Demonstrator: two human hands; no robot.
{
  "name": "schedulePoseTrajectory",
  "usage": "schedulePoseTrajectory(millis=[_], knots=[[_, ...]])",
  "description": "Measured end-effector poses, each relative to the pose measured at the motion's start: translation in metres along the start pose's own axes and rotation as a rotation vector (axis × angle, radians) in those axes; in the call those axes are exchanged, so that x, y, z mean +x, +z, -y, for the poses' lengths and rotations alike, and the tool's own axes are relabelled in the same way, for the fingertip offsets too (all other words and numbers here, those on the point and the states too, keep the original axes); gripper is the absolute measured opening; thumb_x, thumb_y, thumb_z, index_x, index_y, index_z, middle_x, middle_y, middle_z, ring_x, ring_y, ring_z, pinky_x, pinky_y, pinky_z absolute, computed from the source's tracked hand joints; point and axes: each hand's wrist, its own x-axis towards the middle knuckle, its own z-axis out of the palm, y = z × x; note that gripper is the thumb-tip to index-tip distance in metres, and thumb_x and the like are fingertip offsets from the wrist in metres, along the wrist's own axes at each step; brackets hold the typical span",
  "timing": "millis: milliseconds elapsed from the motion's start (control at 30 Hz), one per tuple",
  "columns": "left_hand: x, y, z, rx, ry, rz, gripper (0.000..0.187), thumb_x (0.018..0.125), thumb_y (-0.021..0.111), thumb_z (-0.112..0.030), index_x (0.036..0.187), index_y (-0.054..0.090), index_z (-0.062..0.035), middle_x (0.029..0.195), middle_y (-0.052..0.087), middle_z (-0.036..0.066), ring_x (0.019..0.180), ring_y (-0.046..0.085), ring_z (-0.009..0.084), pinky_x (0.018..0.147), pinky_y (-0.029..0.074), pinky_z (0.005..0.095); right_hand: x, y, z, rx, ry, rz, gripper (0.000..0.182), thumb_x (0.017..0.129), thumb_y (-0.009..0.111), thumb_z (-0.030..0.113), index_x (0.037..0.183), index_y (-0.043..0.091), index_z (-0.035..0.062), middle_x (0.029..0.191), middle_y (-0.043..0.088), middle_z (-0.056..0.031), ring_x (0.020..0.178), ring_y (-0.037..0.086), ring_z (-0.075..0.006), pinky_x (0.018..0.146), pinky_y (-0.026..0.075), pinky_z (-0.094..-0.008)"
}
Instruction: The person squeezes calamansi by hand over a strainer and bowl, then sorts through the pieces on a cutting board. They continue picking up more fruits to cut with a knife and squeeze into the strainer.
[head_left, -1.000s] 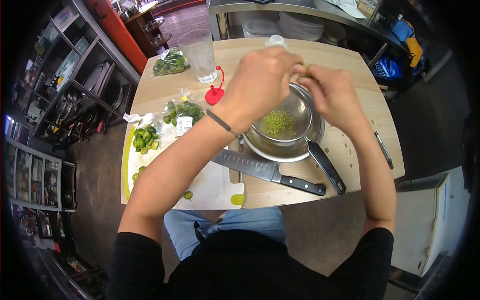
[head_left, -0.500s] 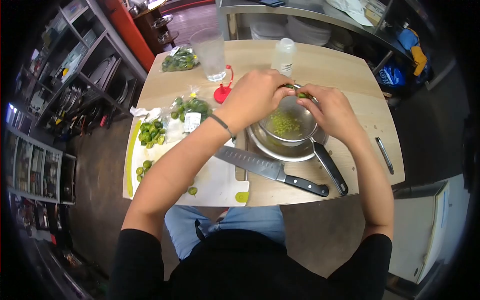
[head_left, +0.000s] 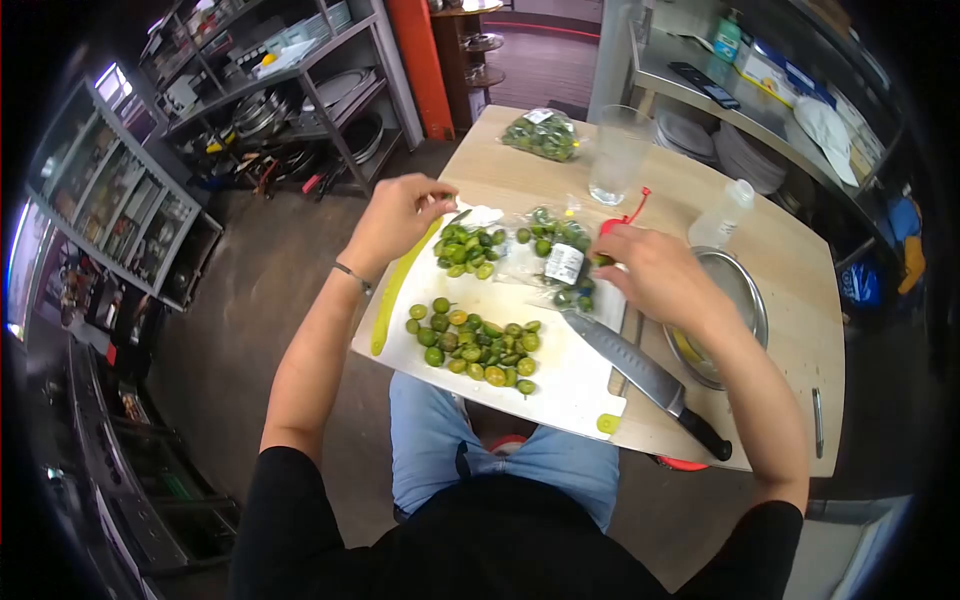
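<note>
My left hand [head_left: 400, 220] is over the far left of the white cutting board [head_left: 570, 375], thumb and forefinger slightly apart. A dark green citrus piece [head_left: 461, 216] is just below its fingertips, above a pile of squeezed small green citrus halves [head_left: 466, 250]. My right hand [head_left: 655, 272] pinches a small green citrus half [head_left: 603, 260] beside a clear bag of small green citrus [head_left: 565, 240]. Many cut halves [head_left: 480, 345] lie on the board's near part. A knife [head_left: 640, 372] rests across its right edge. My right forearm partly hides the metal bowl and strainer [head_left: 758, 300].
Behind the board stand a tall clear glass [head_left: 618, 155], another bag of citrus [head_left: 540, 135] and a translucent bottle [head_left: 720, 212]. A red cap [head_left: 622, 222] sits by my right hand. A pen [head_left: 818, 422] lies at the table's right edge. Metal shelves [head_left: 345, 110] stand left.
My hands have parted from above the strainer. My left hand moved left to the squeezed halves; my right hand moved left toward the bag. The view has turned left, showing more of the board.
</note>
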Motion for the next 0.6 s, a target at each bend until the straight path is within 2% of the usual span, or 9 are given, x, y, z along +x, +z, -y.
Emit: schedulePoseTrajectory(millis=[67, 200, 267, 400, 467, 500, 567, 600], knots=[[-0.024, 0.008, 0.031, 0.015, -0.056, 0.046, 0.021, 0.078, 0.077, -0.013, 0.096, 0.074, -0.0017, 0.081, 0.068, 0.016, 0.065, 0.062, 0.0231, 0.063, 0.050, 0.0336, 0.043, 0.028, 0.017, 0.011, -0.052, 0.084, 0.022, 0.088, 0.066, 0.021, 0.105, 0.065, 0.0061, 0.099, 0.067, -0.0117, 0.094, 0.064, -0.0330, 0.082, 0.051, -0.0438], [-0.053, 0.026, 0.046, -0.023, -0.074, 0.047, 0.025, 0.076, 0.078, -0.013, 0.097, 0.073, -0.0015, 0.083, 0.068, 0.015, 0.068, 0.064, 0.0246, 0.068, 0.053, 0.0345, 0.110, 0.071, 0.043, -0.028, -0.023, 0.211, 0.024, 0.088, 0.066, 0.024, 0.106, 0.067, 0.0087, 0.104, 0.068, -0.0127, 0.097, 0.064, -0.0327, 0.082, 0.052, -0.0444], [-0.059, 0.034, 0.050, -0.078, -0.094, 0.024, 0.027, 0.077, 0.079, -0.013, 0.100, 0.072, -0.0010, 0.086, 0.068, 0.014, 0.070, 0.064, 0.0203, 0.067, 0.052, 0.0320, 0.129, 0.098, 0.039, -0.017, -0.024, 0.148, 0.022, 0.087, 0.067, 0.024, 0.100, 0.070, 0.0069, 0.093, 0.070, -0.0147, 0.092, 0.067, -0.0330, 0.078, 0.054, -0.0454], [-0.063, 0.038, 0.059, -0.156, -0.168, 0.004, 0.025, 0.078, 0.078, -0.011, 0.101, 0.072, -0.0006, 0.091, 0.069, 0.013, 0.074, 0.066, 0.0182, 0.068, 0.053, 0.0303, 0.133, 0.102, 0.034, 0.017, 0.002, 0.152, 0.022, 0.087, 0.066, 0.024, 0.103, 0.071, 0.0094, 0.094, 0.070, -0.0162, 0.093, 0.067, -0.0334, 0.079, 0.054, -0.0454], [-0.067, 0.039, 0.065, -0.367, -0.200, -0.040, 0.023, 0.080, 0.077, -0.011, 0.101, 0.073, -0.0008, 0.093, 0.070, 0.012, 0.078, 0.067, 0.0171, 0.069, 0.054, 0.0288, 0.124, 0.083, 0.033, 0.041, 0.044, 0.177, 0.024, 0.087, 0.066, 0.022, 0.108, 0.071, 0.0118, 0.097, 0.070, -0.0174, 0.094, 0.067, -0.0337, 0.080, 0.054, -0.0450], [-0.069, 0.037, 0.066, -0.375, -0.199, -0.034, 0.023, 0.080, 0.077, -0.011, 0.101, 0.073, -0.0008, 0.093, 0.070, 0.012, 0.078, 0.067, 0.0171, 0.069, 0.054, 0.0288, 0.116, 0.072, 0.033, 0.039, 0.053, 0.181, 0.024, 0.087, 0.066, 0.022, 0.108, 0.071, 0.0118, 0.097, 0.070, -0.0174, 0.094, 0.067, -0.0337, 0.080, 0.054, -0.0450], [-0.072, 0.028, 0.060, -0.225, -0.132, -0.089, 0.022, 0.080, 0.077, -0.013, 0.098, 0.072, 0.0001, 0.094, 0.068, 0.014, 0.073, 0.069, 0.0234, 0.068, 0.054, 0.0336, 0.090, 0.051, 0.034, 0.009, -0.044, 0.359, 0.023, 0.086, 0.065, 0.019, 0.107, 0.072, 0.0117, 0.097, 0.070, -0.0169, 0.095, 0.067, -0.0333, 0.081, 0.054, -0.0445], [-0.075, 0.023, 0.057, -0.190, -0.127, -0.085, 0.021, 0.080, 0.077, -0.013, 0.097, 0.073, -0.0003, 0.092, 0.068, 0.014, 0.074, 0.068, 0.0228, 0.068, 0.054, 0.0326, 0.076, 0.045, 0.037, -0.011, -0.050, 0.433, 0.025, 0.085, 0.064, 0.017, 0.108, 0.071, 0.0121, 0.099, 0.070, -0.0163, 0.095, 0.067, -0.0328, 0.081, 0.054, -0.0441]])
